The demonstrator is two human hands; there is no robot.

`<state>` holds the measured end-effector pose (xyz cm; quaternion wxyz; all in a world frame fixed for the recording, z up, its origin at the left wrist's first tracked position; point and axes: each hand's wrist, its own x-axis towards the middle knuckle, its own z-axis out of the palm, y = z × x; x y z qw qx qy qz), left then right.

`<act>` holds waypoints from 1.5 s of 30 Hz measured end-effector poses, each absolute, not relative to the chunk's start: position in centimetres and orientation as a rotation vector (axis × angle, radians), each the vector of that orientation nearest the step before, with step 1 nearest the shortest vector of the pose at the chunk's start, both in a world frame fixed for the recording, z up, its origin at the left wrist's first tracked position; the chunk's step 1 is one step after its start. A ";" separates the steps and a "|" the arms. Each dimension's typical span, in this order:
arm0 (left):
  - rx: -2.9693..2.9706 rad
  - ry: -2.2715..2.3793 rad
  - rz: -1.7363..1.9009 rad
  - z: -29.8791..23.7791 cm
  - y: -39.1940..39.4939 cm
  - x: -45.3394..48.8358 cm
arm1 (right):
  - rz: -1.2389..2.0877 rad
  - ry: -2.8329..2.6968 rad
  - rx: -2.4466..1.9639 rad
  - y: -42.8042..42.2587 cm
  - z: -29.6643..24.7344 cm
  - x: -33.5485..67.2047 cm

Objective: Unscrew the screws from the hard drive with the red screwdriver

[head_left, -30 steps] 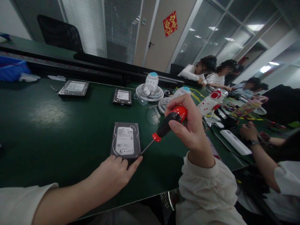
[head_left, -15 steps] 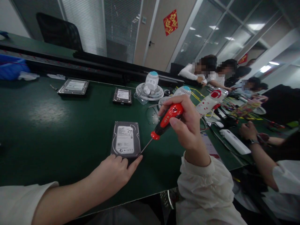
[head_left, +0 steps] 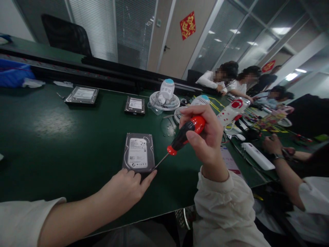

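Note:
A hard drive [head_left: 138, 152] with a white label lies flat on the green table [head_left: 51, 137] in front of me. My left hand [head_left: 125, 190] rests on the table against the drive's near edge, fingers stretched out and touching it. My right hand [head_left: 207, 137] is closed round the red and black handle of a screwdriver [head_left: 183, 135]. The screwdriver slants down to the left, and its thin tip sits at the drive's near right corner.
Two more hard drives [head_left: 81, 95] [head_left: 135, 105] lie further back. Small white fans [head_left: 164, 97] and loose screws [head_left: 169, 127] sit behind the drive. To the right a co-worker's hand [head_left: 271, 144] rests by a white device [head_left: 257, 156]. Other people sit at the far end.
The screwdriver handle has turned in my right hand, showing red at half a second ago and black again now. The tip stays at the drive's corner. My left hand has not moved.

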<state>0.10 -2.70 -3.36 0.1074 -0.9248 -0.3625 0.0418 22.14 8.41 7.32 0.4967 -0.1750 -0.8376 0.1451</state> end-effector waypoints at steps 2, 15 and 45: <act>-2.718 -1.074 0.130 -3.3 -2.7 0.2 | 0.332 -2.040 -0.434 8.5 7.4 22.1; -2.746 -1.080 0.146 -3.0 -2.7 0.1 | 0.270 -2.001 -0.525 7.9 7.6 22.0; -2.732 -1.049 0.110 -3.3 -2.6 0.1 | 0.201 -2.033 -0.484 8.4 7.7 22.5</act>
